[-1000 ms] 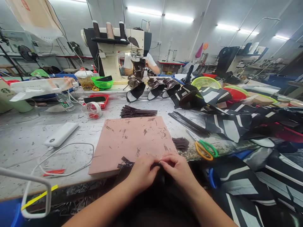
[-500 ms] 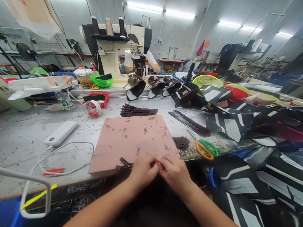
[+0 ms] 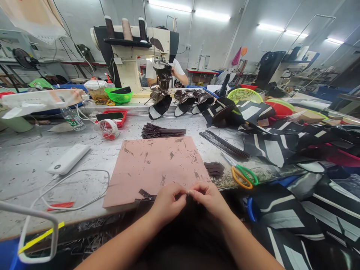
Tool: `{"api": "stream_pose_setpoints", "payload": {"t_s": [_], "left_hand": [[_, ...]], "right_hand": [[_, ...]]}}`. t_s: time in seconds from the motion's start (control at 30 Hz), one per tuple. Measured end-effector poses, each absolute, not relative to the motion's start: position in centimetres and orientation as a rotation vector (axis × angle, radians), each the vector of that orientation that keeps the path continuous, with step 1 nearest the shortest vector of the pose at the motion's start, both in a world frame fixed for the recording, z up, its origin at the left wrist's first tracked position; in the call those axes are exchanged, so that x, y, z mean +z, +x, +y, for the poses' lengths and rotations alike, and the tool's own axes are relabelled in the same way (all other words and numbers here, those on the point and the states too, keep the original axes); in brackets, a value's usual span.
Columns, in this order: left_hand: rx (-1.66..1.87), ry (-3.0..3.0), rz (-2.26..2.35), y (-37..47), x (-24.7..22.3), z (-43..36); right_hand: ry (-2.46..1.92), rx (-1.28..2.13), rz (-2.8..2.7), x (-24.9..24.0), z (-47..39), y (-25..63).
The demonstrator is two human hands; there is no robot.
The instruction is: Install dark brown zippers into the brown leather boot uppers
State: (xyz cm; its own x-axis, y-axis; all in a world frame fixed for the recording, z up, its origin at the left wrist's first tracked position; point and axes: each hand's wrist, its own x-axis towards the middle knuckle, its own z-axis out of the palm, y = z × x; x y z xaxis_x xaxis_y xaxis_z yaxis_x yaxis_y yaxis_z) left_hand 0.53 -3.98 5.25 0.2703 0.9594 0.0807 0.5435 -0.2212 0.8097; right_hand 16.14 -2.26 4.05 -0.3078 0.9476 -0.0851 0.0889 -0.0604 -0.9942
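Note:
Both hands meet at the front edge of a pink board [image 3: 157,161]. My left hand [image 3: 170,200] is closed in a pinch, and my right hand [image 3: 206,197] pinches close beside it. Whatever lies between the fingertips is too small to name. Near my left wrist, a dark zipper end [image 3: 146,194] rests over the board's edge, joined to dark material that hangs below. The dark area under both hands hides its details. Beyond the board lies a bundle of dark strips [image 3: 163,131]. Scissors [image 3: 242,175] with green and orange handles are to the right of my right hand.
Black and white pieces [image 3: 272,146] are heaped at the right. A power bank [image 3: 69,159] with a looped cable lies on the left. Behind the table's far side, a person [image 3: 179,71] works at a sewing machine [image 3: 126,56]. More dark strips [image 3: 223,144] lie right of the board.
My fingertips have drawn slightly apart, with the right hand shifting a little. The whole view has moved slightly, so the table's objects appear a bit further left.

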Motion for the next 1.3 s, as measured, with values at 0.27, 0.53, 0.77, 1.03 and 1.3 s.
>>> {"api": "stream_pose_setpoints", "payload": {"t_s": [0.27,0.53,0.77,1.03,1.3], "left_hand": [[0.679,1.8,1.314,-0.2,5.6,-3.6],[0.556,1.764,1.127,-2.7,5.9,-3.2],[0.511,1.781,1.103,-3.0,6.0,-3.8],[0.241,1.901,1.17,-6.4,8.1,-5.5],[0.331,2.083,1.253,-10.9,16.2,-5.7]], "right_hand": [[-1.103,1.448,-0.746,3.7,-2.6,16.1],[-1.815,0.825,-1.745,2.0,-4.4,25.1],[-1.687,1.107,-2.001,3.5,-7.2,19.8],[-1.165,1.688,-1.612,4.4,-7.8,15.4],[-1.059,1.144,-1.721,14.6,-6.3,17.6]]}}
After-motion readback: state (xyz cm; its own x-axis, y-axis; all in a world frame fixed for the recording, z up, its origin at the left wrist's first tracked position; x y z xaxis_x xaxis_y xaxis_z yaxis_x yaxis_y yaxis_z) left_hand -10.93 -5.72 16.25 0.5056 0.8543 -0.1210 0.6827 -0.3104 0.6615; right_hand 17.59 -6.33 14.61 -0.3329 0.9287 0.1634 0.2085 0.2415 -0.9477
